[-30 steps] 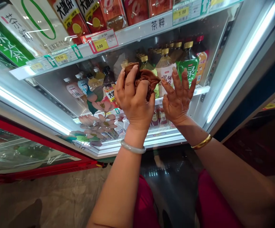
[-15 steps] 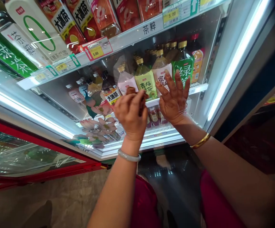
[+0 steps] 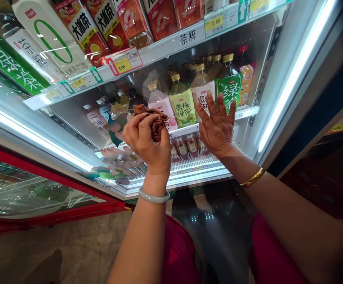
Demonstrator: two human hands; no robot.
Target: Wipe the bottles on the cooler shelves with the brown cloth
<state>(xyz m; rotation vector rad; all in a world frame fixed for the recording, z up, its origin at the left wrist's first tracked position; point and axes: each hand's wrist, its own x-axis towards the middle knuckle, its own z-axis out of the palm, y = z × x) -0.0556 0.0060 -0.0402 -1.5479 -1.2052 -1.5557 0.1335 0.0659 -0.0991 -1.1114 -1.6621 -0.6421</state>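
Note:
My left hand [image 3: 149,142] is closed around a crumpled brown cloth [image 3: 158,128], which bunches out above and between the fingers. It is held up to the glass door of a lit drinks cooler; whether the cloth touches the glass I cannot tell. My right hand [image 3: 217,130] has its fingers spread and holds nothing; its palm faces the glass and appears to rest on it. Behind the glass, between the hands, stand a pink-labelled bottle [image 3: 162,108] and a yellow-green tea bottle [image 3: 181,104]. A green-labelled bottle [image 3: 229,86] is behind my right fingertips.
An upper shelf edge [image 3: 165,47] carries price tags, with large bottles and cartons above it. Flower decals [image 3: 124,157] decorate the glass at the lower left. A red-framed cooler [image 3: 100,213] adjoins on the left. Light strips [image 3: 295,79] run down the sides. Below lies the floor [image 3: 100,244].
My left hand has moved left with the brown cloth, uncovering more of the pink-labelled bottle. My right hand stays in almost the same place.

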